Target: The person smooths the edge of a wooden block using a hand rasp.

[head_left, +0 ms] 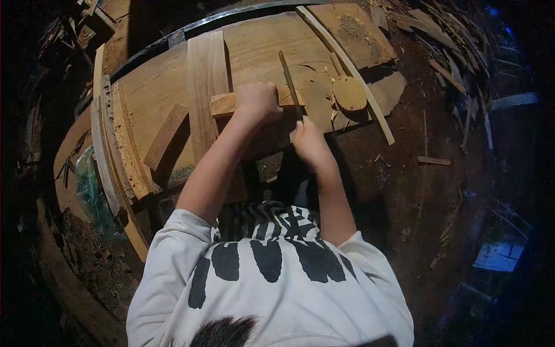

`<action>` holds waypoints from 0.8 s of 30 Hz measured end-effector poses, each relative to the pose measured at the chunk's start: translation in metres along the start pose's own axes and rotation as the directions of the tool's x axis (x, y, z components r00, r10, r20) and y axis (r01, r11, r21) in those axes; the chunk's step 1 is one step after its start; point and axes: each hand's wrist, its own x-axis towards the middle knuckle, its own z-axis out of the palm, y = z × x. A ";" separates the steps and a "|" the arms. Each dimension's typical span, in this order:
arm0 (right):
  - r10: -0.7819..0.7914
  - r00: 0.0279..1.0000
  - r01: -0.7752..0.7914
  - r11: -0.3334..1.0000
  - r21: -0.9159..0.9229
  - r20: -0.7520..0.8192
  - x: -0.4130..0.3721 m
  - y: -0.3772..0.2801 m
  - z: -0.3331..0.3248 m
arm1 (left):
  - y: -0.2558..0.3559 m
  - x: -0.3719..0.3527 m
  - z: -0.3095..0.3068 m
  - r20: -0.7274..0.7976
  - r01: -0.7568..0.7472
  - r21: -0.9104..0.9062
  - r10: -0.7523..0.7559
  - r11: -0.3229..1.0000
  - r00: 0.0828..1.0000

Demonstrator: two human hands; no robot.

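Observation:
A short wooden block (223, 105) lies crosswise on the workbench (254, 52). My left hand (258, 102) is closed over its middle and presses it against the bench. My right hand (312, 140) is wrapped round the near end of a long, narrow, dark tool (288, 76). The tool points away from me and crosses the block's right end; whether it is a file or a blade I cannot make out. Under the block's left part runs a wide smooth plank (206, 69). Left of that plank, a brown wood piece (166, 137) rests at a slant.
A wooden mallet (350, 93) with a round head lies to the right. Beside it a thin curved strip (352, 69) overhangs the bench edge. Long rough boards (128, 139) line the left side. Scrap wood (457, 46) is piled at the far right.

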 end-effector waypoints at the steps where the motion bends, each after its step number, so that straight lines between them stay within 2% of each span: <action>1: 0.015 1.000 -0.015 1.000 0.004 0.016 0.007 -0.001 0.002 | 0.000 0.000 0.000 -0.003 0.000 0.006 0.000 1.000 1.000; 3: 0.029 0.999 -0.029 1.000 0.008 0.032 0.006 -0.004 0.002 | 0.000 0.001 0.001 -0.001 0.013 -0.004 -0.013 1.000 1.000; 6: -0.016 0.999 0.013 0.996 -0.083 -0.029 -0.032 -0.013 -0.004 | 0.000 0.004 0.001 0.022 0.038 -0.020 -0.038 0.999 0.999; 8: 0.135 0.991 -0.135 0.991 -0.012 0.009 -0.062 -0.012 -0.006 | 0.000 0.006 0.000 0.044 0.047 -0.025 -0.046 0.999 0.998; 10: 0.171 0.985 -0.170 0.985 -0.012 0.017 -0.075 -0.011 -0.006 | -0.001 0.009 -0.005 0.113 0.024 -0.017 -0.022 1.000 0.993; 12: 0.211 0.977 -0.211 0.977 -0.011 0.022 -0.076 -0.011 -0.007 | -0.004 0.009 -0.002 0.106 0.013 -0.025 -0.010 1.000 0.994; 15: 0.145 0.989 -0.146 0.989 -0.019 -0.038 -0.044 -0.017 -0.004 | -0.002 0.009 -0.003 0.103 0.005 -0.013 -0.004 1.000 0.995; 17: 0.003 0.994 -0.013 0.995 -0.097 -0.107 -0.019 -0.011 0.004 | -0.001 0.008 -0.005 0.111 0.013 0.003 -0.013 1.000 0.994; 21: -0.029 0.992 0.016 0.994 -0.109 -0.120 -0.011 -0.013 0.004 | 0.000 0.006 -0.006 0.132 0.023 -0.002 -0.023 1.000 0.991; 24: 0.035 0.999 -0.037 0.998 -0.051 -0.035 -0.040 -0.014 -0.003 | 0.000 0.005 -0.003 0.125 0.013 0.016 -0.015 1.000 0.992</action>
